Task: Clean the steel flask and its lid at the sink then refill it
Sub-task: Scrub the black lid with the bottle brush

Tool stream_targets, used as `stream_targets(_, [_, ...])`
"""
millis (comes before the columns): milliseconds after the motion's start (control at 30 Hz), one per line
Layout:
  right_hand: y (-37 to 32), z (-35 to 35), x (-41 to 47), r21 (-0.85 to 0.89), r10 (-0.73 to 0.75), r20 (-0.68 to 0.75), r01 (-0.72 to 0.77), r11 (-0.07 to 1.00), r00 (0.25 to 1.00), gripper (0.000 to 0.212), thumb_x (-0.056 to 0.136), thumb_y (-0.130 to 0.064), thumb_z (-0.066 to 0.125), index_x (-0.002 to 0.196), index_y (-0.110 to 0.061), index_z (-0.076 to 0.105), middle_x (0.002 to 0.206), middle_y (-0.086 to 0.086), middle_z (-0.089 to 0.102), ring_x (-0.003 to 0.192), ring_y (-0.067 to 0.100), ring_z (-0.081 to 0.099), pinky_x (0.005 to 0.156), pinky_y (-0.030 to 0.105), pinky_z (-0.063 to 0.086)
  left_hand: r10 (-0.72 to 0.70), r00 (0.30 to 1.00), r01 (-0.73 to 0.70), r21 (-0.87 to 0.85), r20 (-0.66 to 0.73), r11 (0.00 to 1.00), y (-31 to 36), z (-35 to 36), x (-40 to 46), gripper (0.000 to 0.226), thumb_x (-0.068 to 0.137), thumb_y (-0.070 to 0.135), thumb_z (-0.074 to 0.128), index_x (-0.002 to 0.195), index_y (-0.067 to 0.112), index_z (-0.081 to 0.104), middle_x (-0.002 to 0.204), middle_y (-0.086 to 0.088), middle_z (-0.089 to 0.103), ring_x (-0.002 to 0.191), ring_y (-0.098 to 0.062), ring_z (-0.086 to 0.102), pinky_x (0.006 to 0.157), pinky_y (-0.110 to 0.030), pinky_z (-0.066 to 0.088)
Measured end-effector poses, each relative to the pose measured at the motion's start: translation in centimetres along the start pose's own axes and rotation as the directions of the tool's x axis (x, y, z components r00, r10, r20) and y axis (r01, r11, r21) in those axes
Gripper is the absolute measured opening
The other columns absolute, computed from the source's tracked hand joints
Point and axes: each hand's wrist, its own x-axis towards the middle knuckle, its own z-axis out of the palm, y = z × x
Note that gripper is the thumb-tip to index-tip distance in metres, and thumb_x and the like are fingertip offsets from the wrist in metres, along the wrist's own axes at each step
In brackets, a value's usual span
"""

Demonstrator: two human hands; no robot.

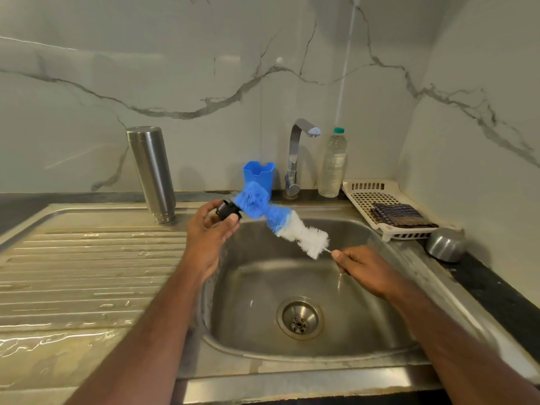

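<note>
The lid, a small black cap, is held above the left edge of the sink basin, near where basin meets drainboard. It is pinched by the left hand: the thumb lies on its near side and curled fingers wrap behind it. One end faces right, into the blue bristles of the bottle brush.

The brush is gripped by the right hand, fingers curled about the thin wire handle just below the white bristles. Its long axis runs diagonally, from the handle at lower right up to the blue tip at upper left, where the tip meets the lid. The bristle column appears bent partway along.

Risks noted:
- The lid is small, probably wet, and held by few fingers; a hard push from the brush could knock it loose into the basin, toward the drain.
- The wire handle is gripped near its top; sideways pressure could bend it further or flick water outward.

The steel flask stands mouth down on the drainboard at the back left, its long axis upright with a slight lean. It is well apart from both hands, though a wide elbow movement could topple it.

The tap rises behind the basin; no running water is seen. A blue holder and a clear plastic bottle flank it.
</note>
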Motion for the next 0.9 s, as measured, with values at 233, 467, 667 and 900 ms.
stream_targets(233, [0.2,-0.5,-0.1,-0.026,-0.018,-0.003,0.018,0.999,1.000,0.049,0.104,-0.039,0.049,0.063,-0.012,0.053,0.056,-0.005,0.046,0.052,0.007,0.041,0.059,0.032,0.036,0.064,0.997,-0.057,0.129,-0.048,0.990,0.1,0.0,-0.2,0.050,0.082,-0.009,0.076,0.123,0.018,0.065,0.121,-0.016,0.067,0.114,-0.037,0.067,0.097,-0.046,0.057])
stream_targets(467, [0.4,-0.3,0.3,-0.049,-0.010,-0.058,0.007,0.999,0.998,0.051,0.104,-0.041,0.047,0.067,-0.008,0.057,0.060,0.004,0.054,0.057,0.012,0.048,0.060,0.034,0.039,0.137,0.991,-0.130,0.295,-0.003,0.946,-0.4,1.2,-0.8,0.050,0.078,-0.005,0.081,0.109,0.032,0.068,0.111,-0.001,0.072,0.099,-0.018,0.070,0.091,-0.039,0.058])
stream_targets(667, [-0.3,0.4,0.5,-0.122,-0.034,-0.047,0.028,0.992,0.998,0.050,0.105,-0.040,0.046,0.072,-0.005,0.060,0.062,0.007,0.057,0.058,0.013,0.049,0.060,0.033,0.039,0.167,0.985,-0.171,0.376,0.042,0.911,-0.5,1.3,-1.0,0.052,0.075,-0.006,0.083,0.115,0.024,0.066,0.106,0.003,0.070,0.091,-0.010,0.070,0.079,-0.023,0.056])
stream_targets(900, [-0.1,0.2,0.3,-0.133,-0.009,-0.039,0.004,0.991,0.999,0.048,0.103,-0.041,0.049,0.071,-0.007,0.061,0.058,-0.001,0.052,0.054,0.010,0.046,0.057,0.032,0.038,0.024,0.999,-0.032,0.181,0.042,0.983,-0.4,0.3,-0.5,0.033,0.087,-0.002,0.074,0.116,0.012,0.065,0.114,-0.018,0.070,0.101,-0.028,0.074,0.082,-0.029,0.062])
